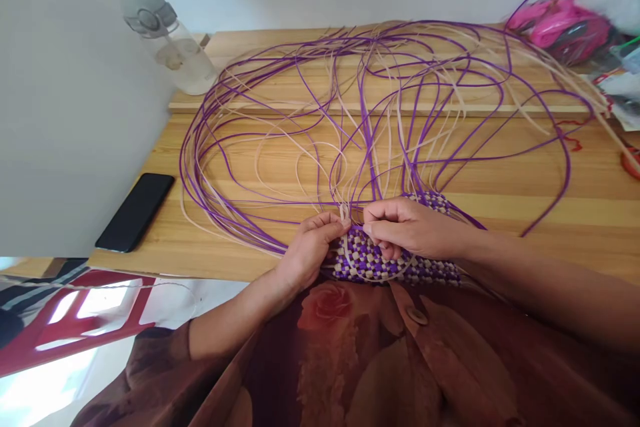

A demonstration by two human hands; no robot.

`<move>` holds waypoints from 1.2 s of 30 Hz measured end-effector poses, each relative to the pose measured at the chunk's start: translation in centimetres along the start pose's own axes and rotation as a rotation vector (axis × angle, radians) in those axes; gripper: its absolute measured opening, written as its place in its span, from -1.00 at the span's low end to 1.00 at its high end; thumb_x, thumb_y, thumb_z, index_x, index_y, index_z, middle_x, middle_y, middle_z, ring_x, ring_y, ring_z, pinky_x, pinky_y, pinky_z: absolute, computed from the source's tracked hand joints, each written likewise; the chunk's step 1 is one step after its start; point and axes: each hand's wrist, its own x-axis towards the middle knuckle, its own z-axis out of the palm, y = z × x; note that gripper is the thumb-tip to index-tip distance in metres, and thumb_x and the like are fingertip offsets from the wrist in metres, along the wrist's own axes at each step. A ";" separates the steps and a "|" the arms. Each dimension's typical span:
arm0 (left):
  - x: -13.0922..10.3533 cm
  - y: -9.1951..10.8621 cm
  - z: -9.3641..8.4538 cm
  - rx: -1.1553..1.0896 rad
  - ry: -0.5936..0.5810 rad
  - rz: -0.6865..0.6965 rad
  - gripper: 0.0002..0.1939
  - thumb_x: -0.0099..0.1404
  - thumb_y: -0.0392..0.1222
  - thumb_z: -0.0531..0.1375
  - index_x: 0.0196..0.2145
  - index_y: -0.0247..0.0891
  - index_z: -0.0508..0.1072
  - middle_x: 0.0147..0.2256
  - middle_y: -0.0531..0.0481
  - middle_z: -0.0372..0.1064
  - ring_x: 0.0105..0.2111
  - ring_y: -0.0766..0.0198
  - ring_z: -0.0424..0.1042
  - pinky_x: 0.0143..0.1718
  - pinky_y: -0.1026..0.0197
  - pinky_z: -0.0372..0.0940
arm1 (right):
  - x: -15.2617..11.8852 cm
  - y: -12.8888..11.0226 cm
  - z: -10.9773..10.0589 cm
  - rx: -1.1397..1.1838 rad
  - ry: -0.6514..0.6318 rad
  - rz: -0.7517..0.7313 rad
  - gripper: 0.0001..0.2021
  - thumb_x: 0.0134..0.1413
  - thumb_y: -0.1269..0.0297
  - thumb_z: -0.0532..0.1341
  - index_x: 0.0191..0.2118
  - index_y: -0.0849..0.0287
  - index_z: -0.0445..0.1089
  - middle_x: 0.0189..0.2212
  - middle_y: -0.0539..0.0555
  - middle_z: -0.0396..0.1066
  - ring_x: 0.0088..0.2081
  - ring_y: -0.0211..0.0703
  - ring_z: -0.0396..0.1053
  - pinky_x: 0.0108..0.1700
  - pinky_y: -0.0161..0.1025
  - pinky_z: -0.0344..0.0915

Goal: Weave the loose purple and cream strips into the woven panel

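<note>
A woven piece (370, 255) in a purple and beige check lies at the table's front edge, close against the clothing. My left hand (315, 240) is closed on its left upper edge, thumb and forefinger pinching where strands leave the weave. Just to the right, my right hand (400, 227) is closed over the upper edge, thumb against forefinger; what sits in that pinch is too small to make out. A beige strand loops down across the weave's front between the hands. Long loose purple strands (367, 127) and beige strands fan out from the far edge.
The strands curve widely over the wooden table (280, 167) and a raised ledge behind. A clear bottle (185, 60) with a grey lid stands back left; a black phone (135, 212) lies front left. Pink plastic-wrapped goods (565, 23) sit back right, an orange-handled item (631, 163) at the right edge.
</note>
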 end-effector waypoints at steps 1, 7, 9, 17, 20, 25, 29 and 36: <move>-0.1 0.0 0.0 0.001 -0.003 -0.002 -0.63 -0.02 -0.04 0.39 -0.56 -0.27 0.29 -0.67 0.20 0.08 -0.70 0.50 -0.02 -0.66 0.32 -0.17 | 0.1 0.2 -0.1 0.003 -0.006 -0.013 -0.79 0.14 0.22 0.11 -0.46 0.19 0.18 -0.60 -0.09 0.25 -0.55 -0.33 0.32 -0.50 -0.40 0.26; -0.6 0.1 -0.2 -0.007 -0.056 -0.016 -0.62 0.02 -0.02 0.37 -0.57 -0.27 0.26 -0.68 0.20 0.08 -0.71 0.52 -0.02 -0.67 0.34 -0.17 | -0.8 0.6 -0.6 -0.319 0.018 -0.165 -0.74 0.23 0.22 0.04 -0.49 0.18 0.19 -0.61 -0.08 0.23 -0.55 -0.31 0.25 -0.46 -0.33 0.18; -0.6 0.2 -0.4 0.012 -0.071 0.000 -0.63 0.04 -0.02 0.36 -0.56 -0.28 0.27 -0.66 0.19 0.09 -0.70 0.52 -0.01 -0.67 0.36 -0.14 | -1.6 0.3 -0.5 -0.605 0.225 -0.320 -0.77 0.24 0.22 0.06 -0.40 0.19 0.30 -0.50 -0.01 0.33 -0.42 -0.23 0.30 -0.33 -0.25 0.21; -0.7 0.4 -0.7 0.150 -0.120 0.112 -0.61 0.13 0.10 0.30 -0.48 -0.27 0.30 -0.66 0.21 0.08 -0.71 0.52 -0.01 -0.70 0.37 -0.11 | -3.8 -0.6 2.5 -1.004 0.273 -0.625 -0.88 0.20 0.31 0.15 -0.35 0.17 0.39 -0.25 0.11 0.41 -0.12 -0.04 0.27 0.00 -0.05 0.15; -0.7 0.3 -0.7 0.190 -0.120 0.140 -0.61 0.14 0.11 0.29 -0.47 -0.26 0.28 -0.67 0.23 0.06 -0.72 0.52 -0.02 -0.71 0.38 -0.10 | -3.9 -0.8 2.0 -1.008 0.362 -0.602 -0.83 0.24 0.43 0.05 -0.22 0.21 0.39 -0.25 0.13 0.39 -0.21 -0.15 0.30 -0.13 -0.20 0.22; -0.7 0.4 -0.8 0.211 -0.084 0.154 -0.61 0.10 0.08 0.33 -0.46 -0.26 0.29 -0.66 0.24 0.10 -0.74 0.53 0.00 -0.73 0.40 -0.08 | -4.3 -2.5 0.1 -1.259 0.333 -0.657 -0.84 0.21 0.45 0.08 -0.24 0.19 0.41 -0.32 0.10 0.40 -0.34 -0.14 0.30 -0.30 -0.21 0.17; -0.8 0.6 -0.9 0.172 -0.111 0.144 -0.62 0.03 0.01 0.39 -0.46 -0.29 0.33 -0.63 0.20 0.18 -0.72 0.54 0.07 -0.70 0.41 -0.03 | -3.2 -4.8 -0.8 -1.019 -0.103 -0.609 -0.80 0.23 0.44 0.08 -0.36 0.18 0.41 -0.42 0.00 0.41 -0.36 -0.27 0.32 -0.27 -0.30 0.18; -1.1 0.5 -0.9 -0.057 -0.143 0.063 -0.68 0.08 -0.06 0.36 -0.50 -0.34 0.36 -0.61 0.14 0.16 -0.65 0.53 0.05 -0.66 0.41 -0.10 | 1.5 -4.6 -2.9 -0.927 -0.019 -0.471 -0.83 0.17 0.39 0.14 -0.33 0.19 0.49 -0.40 0.00 0.49 -0.36 -0.27 0.38 -0.29 -0.31 0.14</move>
